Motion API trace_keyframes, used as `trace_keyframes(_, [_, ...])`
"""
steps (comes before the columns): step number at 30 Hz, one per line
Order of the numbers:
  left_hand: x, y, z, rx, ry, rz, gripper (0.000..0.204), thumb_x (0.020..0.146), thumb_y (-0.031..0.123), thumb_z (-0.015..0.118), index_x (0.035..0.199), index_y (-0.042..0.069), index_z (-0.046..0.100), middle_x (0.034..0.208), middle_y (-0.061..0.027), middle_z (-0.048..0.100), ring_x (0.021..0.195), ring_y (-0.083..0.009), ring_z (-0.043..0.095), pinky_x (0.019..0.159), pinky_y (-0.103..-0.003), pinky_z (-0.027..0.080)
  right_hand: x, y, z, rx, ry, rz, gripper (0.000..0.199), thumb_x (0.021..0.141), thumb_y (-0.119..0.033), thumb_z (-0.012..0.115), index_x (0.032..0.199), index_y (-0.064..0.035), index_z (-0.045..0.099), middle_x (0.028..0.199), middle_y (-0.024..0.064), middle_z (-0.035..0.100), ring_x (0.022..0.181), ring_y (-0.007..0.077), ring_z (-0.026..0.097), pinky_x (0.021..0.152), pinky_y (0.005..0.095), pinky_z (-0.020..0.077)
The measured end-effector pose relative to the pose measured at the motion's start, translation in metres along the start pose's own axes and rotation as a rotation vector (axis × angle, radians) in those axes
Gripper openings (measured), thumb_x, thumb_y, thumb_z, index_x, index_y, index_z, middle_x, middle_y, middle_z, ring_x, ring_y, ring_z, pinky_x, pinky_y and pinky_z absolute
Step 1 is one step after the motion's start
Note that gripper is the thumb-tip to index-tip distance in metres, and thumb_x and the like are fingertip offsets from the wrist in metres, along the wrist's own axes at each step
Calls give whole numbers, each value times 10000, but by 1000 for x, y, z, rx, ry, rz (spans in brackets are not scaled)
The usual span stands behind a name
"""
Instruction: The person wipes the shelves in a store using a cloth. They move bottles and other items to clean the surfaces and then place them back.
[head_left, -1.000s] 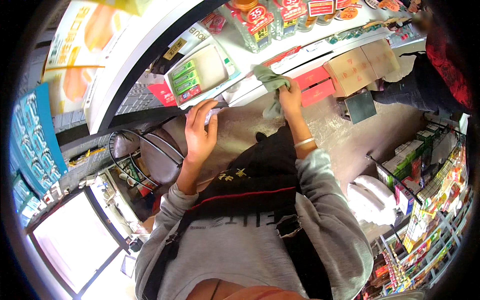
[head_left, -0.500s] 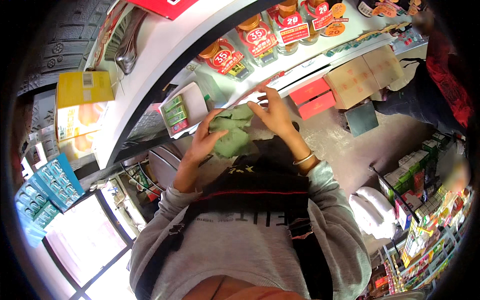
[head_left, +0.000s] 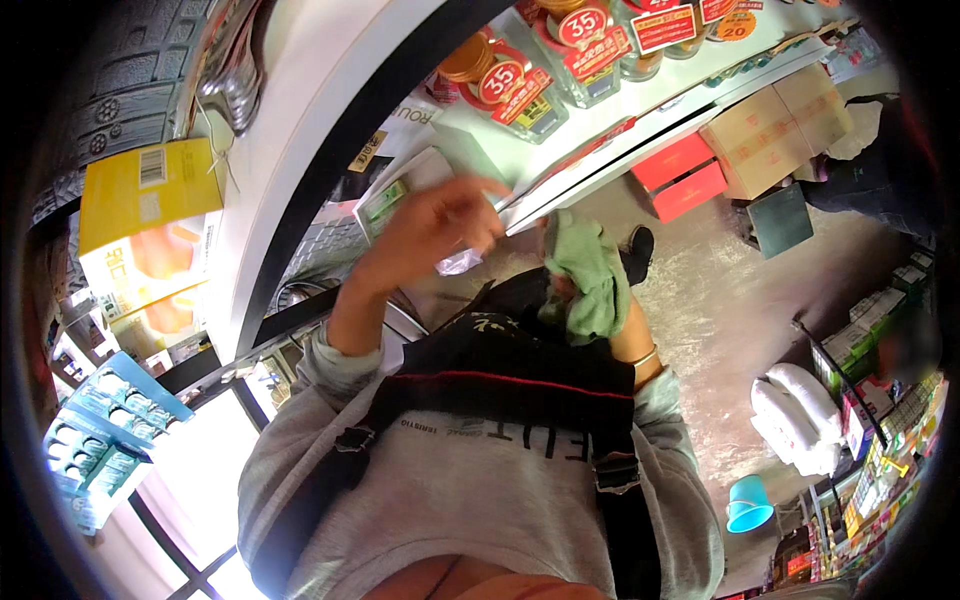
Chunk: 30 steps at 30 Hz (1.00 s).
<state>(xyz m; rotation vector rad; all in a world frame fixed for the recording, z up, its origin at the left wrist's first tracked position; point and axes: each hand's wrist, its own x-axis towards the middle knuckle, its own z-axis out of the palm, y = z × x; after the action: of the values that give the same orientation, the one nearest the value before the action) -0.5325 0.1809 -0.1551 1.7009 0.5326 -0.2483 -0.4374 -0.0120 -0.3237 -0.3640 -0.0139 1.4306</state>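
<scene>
Handling of a green cloth beside a shop shelf, seen from above. The cloth lies just right of centre in the frame, bunched in the right hand and draped over it; the folds hide most of the fingers, so their exact grip cannot be told. A thin bracelet circles the right wrist. The left hand, left of centre and blurred by motion, is raised apart from the cloth with its fingers loosely bent; whether they pinch anything cannot be told. Immediately below it appears a small clear packet, and behind it a pale open box containing a green pack. Between the forearms, at centre, is a black apron worn over a grey sweatshirt. In the upper middle, clear jars with orange lids and red tags line the white shelf. Toward the upper right, red boxes adjoin cardboard cartons, with a dark square panel below. A yellow carton occupies the upper left, and blue carded goods the lower left. At lower right, white sacks and a blue bucket stand on the floor.
</scene>
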Motion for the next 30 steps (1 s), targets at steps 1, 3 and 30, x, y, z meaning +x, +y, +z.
trace_keyframes(1, [3, 2, -11, 51, 150, 9, 257, 912, 127, 534, 1149, 32, 559, 858, -42, 601, 773, -88, 585, 730, -238, 498, 2, 9, -3, -46, 146, -89, 355, 883, -134, 544, 1222, -36, 502, 976, 86, 630, 679, 151, 606, 596, 246, 517])
trace_keyframes(3, [13, -1, -35, 276, 392, 39, 336, 898, 122, 577, 1195, -5, 486, 961, -92, 606, 835, -144, 603, 749, -275, 519, 2, 5, 13, 73, 347, -43, 345, 872, -97, 538, 1210, -36, 505, 926, 66, 618, 674, 130, 567, 596, 226, 472])
trace_keyframes(30, [107, -26, -135, 509, 588, 192, 566, 845, 233, 639, 1339, 176, 370, 1236, -47, 506, 1076, -167, 555, 848, -345, 508, 110, -23, 32, -1597, 785, -501, 948, 704, -409, 735, 1402, -47, 205, 721, 197, 630, 667, 378, 626, 569, 441, 481])
